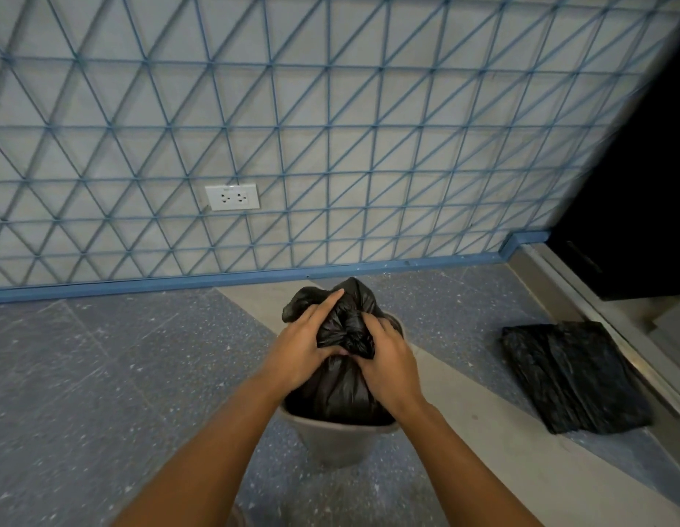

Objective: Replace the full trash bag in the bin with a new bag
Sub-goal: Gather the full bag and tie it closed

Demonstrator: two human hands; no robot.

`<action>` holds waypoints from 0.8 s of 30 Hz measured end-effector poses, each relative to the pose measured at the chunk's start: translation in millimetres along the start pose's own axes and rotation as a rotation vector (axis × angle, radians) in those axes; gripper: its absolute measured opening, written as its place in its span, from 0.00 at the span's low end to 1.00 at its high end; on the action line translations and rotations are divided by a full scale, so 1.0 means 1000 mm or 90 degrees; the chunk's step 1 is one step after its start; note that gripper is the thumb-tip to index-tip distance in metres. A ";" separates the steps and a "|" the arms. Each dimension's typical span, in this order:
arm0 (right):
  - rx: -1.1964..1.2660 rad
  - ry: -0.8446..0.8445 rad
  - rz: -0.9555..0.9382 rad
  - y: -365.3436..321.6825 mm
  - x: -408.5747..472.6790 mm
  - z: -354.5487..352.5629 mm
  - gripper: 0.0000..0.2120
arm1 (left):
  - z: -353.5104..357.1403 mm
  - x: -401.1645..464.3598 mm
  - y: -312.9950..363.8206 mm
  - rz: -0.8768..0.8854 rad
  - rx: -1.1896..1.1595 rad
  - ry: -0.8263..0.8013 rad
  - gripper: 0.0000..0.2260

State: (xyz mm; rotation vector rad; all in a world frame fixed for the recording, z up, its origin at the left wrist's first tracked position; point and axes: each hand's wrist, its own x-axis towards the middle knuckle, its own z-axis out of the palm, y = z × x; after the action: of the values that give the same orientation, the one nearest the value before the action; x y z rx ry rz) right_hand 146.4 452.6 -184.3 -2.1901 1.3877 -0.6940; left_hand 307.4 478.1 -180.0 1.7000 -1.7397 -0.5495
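Between the left hand (304, 346) and right hand (386, 359) — both clenched on it — the full trash bag's (338, 393) gathered neck: soft, slippery film, likely weighty — grip below the bunch.

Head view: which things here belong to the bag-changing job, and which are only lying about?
Belong to the job:
- full black trash bag, its neck gripped by the left hand and right hand
- grey bin holding it
- folded black bag on the floor to the right, probably the new one

Just there:
- wall socket
- blue skirting board
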 end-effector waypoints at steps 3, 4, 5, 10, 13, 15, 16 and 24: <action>0.112 0.016 -0.020 -0.013 0.017 -0.014 0.22 | -0.007 0.005 0.011 0.003 -0.038 0.056 0.36; 0.134 0.015 -0.024 -0.018 0.023 -0.018 0.21 | -0.010 0.008 0.015 -0.002 -0.045 0.071 0.35; 0.145 0.011 -0.027 -0.021 0.028 -0.023 0.22 | -0.013 0.011 0.019 -0.009 -0.054 0.082 0.34; 0.166 -0.025 -0.037 -0.031 0.045 -0.040 0.23 | -0.026 0.016 0.033 -0.024 -0.099 0.104 0.33; 0.172 -0.030 -0.041 -0.034 0.047 -0.047 0.24 | -0.029 0.017 0.040 -0.033 -0.104 0.112 0.32; 0.179 -0.034 -0.043 -0.035 0.048 -0.051 0.24 | -0.030 0.017 0.043 -0.036 -0.102 0.118 0.32; 0.183 -0.038 -0.043 -0.036 0.048 -0.053 0.24 | -0.031 0.016 0.045 -0.036 -0.102 0.119 0.32; 0.214 -0.053 -0.055 -0.040 0.048 -0.066 0.22 | -0.039 0.014 0.058 -0.029 -0.096 0.121 0.32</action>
State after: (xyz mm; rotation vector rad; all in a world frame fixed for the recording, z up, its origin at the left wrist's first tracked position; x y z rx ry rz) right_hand 149.9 417.3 -100.9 -1.9953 1.0538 -0.7933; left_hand 292.9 473.9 -110.3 1.6333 -1.4915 -0.5075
